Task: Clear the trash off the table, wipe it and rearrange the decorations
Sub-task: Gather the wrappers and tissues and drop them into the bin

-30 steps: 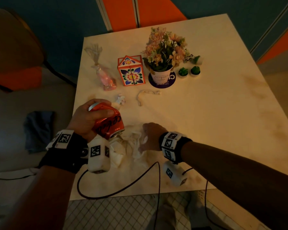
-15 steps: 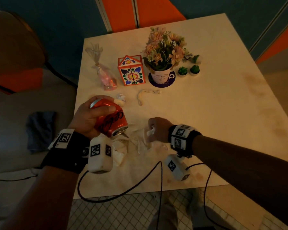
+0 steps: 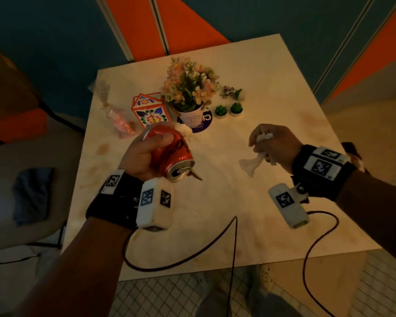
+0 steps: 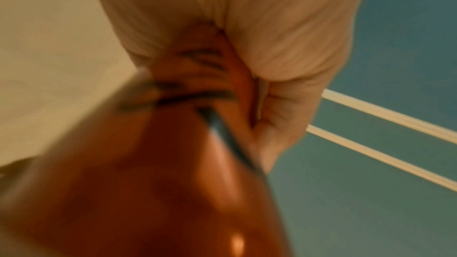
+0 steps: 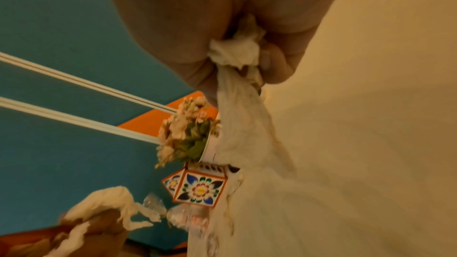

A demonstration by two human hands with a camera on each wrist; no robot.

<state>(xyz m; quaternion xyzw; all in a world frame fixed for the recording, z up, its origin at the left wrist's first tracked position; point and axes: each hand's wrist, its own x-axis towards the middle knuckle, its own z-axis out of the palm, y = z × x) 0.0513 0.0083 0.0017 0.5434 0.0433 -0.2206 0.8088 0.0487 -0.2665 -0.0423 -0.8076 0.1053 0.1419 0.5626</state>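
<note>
A: What is each hand gripping?

B: The left hand [image 3: 144, 154] is wrapped around a crushed red soda can [image 3: 172, 156], thumb pressed across its dented side, with the can tipped so its silver top and pull tab face the near table edge. It is held above the table [image 3: 272, 92], not resting on it. White tissue also shows at that hand in the right wrist view, though how it is held there I cannot tell.

A: And the right?

B: The right hand [image 3: 276, 145] has its fingers curled tight around a crumpled white tissue [image 3: 255, 160]; a wad bulges out between the fingertips and a twisted tail hangs below the fist, over the table's right half.

A: Does the left wrist view add anything?

B: It is blurred; only the red can [image 4: 173, 183] close to the lens and the palm closed on it can be made out.

A: What is on the table?

B: Toward the far side, a potted bunch of pink artificial flowers [image 3: 189, 88] stands on a dark round coaster [image 3: 205, 121]. Just beside its left is a house-shaped floral box [image 3: 150, 110], and left of that lies a clear cellophane bag of pink sweets [image 3: 117, 117]. Right of the pot stand two small green succulents [image 3: 228, 109], with another small plant [image 3: 232, 92] behind them. A scrap of white tissue [image 3: 184, 130] lies beside the coaster. Brownish stains mark the tabletop.
</note>
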